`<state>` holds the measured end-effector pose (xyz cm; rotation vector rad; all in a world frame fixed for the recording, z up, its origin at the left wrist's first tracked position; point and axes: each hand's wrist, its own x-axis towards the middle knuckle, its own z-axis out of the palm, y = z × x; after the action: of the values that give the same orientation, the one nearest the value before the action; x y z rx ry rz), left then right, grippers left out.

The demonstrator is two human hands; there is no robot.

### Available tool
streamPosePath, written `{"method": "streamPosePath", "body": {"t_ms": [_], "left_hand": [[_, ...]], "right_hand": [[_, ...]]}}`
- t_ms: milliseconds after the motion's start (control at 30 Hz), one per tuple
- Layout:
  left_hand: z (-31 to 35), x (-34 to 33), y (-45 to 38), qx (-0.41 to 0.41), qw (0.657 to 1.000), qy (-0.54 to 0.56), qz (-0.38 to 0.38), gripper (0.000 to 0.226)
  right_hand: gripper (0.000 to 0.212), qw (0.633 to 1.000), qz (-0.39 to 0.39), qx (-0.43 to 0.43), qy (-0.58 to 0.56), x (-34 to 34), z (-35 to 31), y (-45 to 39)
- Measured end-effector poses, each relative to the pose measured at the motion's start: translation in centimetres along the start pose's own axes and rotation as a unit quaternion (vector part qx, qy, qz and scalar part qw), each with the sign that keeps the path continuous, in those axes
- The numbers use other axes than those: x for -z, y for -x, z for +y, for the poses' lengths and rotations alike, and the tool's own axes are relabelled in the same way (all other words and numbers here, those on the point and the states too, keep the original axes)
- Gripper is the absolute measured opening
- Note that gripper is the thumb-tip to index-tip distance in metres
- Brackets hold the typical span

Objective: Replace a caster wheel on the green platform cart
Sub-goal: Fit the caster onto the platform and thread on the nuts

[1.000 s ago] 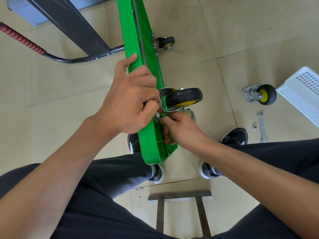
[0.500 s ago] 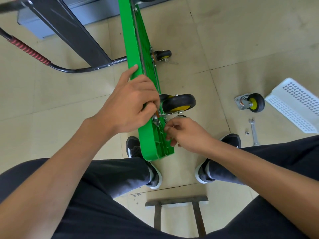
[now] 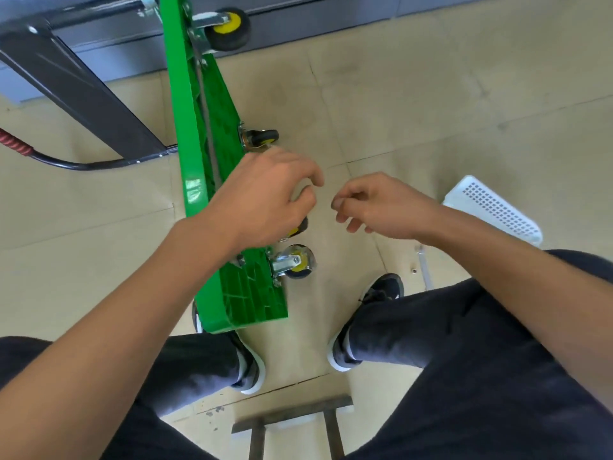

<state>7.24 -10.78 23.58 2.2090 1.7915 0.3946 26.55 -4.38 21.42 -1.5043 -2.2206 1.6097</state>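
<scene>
In the middle of the head view, a green cart (image 3: 199, 134) stands on its side on the floor (image 3: 431, 94), running from the top of the frame down to the person's feet. Its ribbed underside faces right. Four wheels stick out from that side. One wheel (image 3: 229, 28) with a yellow hub is at the very top. A smaller wheel (image 3: 263, 137) sits a bit above the middle. A third wheel (image 3: 298, 227) is mostly hidden behind the left hand (image 3: 265, 197). The last wheel (image 3: 297, 262), with a shiny metal bracket, is just below that hand, near the lower end of the cart.

The left hand is in front of the cart, with its fingers curled over the hidden wheel. I cannot tell if it grips the wheel or only hovers over it. The right hand (image 3: 374, 207) is just right of the middle, in the air, apart from the cart. Its thumb and first finger are pressed together at the tips, as if pinching something tiny, but what it is cannot be seen. The other fingers hang loosely bent.

At the right edge lies a white basket (image 3: 494, 207) with little holes. Below it, a wrench (image 3: 424, 267) and a small nut (image 3: 413, 270) lie on the floor, next to the right arm. At the left, the cart's black handle (image 3: 83, 164) with a red grip curves across the floor. Two black shoes (image 3: 381, 293) show near the bottom middle.
</scene>
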Motion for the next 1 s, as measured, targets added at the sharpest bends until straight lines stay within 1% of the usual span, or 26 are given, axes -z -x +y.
{"method": "streamPosePath", "body": {"t_ms": [67, 133, 267, 433, 567, 800, 900, 1000], "left_hand": [[1.2, -0.8, -1.5, 0.008, 1.0, 0.015, 0.0, 0.043], [2.4, -1.7, -3.1, 0.014, 0.999, 0.03, -0.002, 0.043], [4.6, -4.4, -6.3, 0.024, 0.997, 0.063, -0.027, 0.039], [6.2, -9.6, -9.8, 0.033, 0.992, 0.102, -0.072, 0.034], [7.0, -14.1, -11.5, 0.051, 0.983, 0.121, -0.125, 0.033], [7.1, -20.9, -12.7, 0.066, 0.968, 0.127, -0.204, 0.037], [6.8, -23.3, -12.7, 0.079, 0.96, 0.128, -0.235, 0.037], [6.3, -25.5, -12.4, 0.097, 0.949, 0.14, -0.266, 0.036]], "right_hand": [[0.02, 0.999, 0.026, -0.007, 0.02, 2.7, 0.9, 0.4], [0.019, 0.998, 0.055, -0.012, 0.023, 5.4, 2.0, 0.8], [0.018, 0.994, 0.102, -0.024, -0.009, 10.0, 5.0, 1.2], [0.017, 0.991, 0.116, -0.063, -0.011, 12.2, 10.3, 0.8], [0.015, 0.987, 0.128, -0.094, -0.02, 11.4, 15.7, -0.4], [0.01, 0.981, 0.121, -0.149, -0.005, 6.4, 26.4, -3.4], [0.017, 0.974, 0.117, -0.192, 0.012, 3.8, 31.1, -4.8], [0.019, 0.966, 0.114, -0.229, 0.041, 1.3, 35.0, -6.0]]}}
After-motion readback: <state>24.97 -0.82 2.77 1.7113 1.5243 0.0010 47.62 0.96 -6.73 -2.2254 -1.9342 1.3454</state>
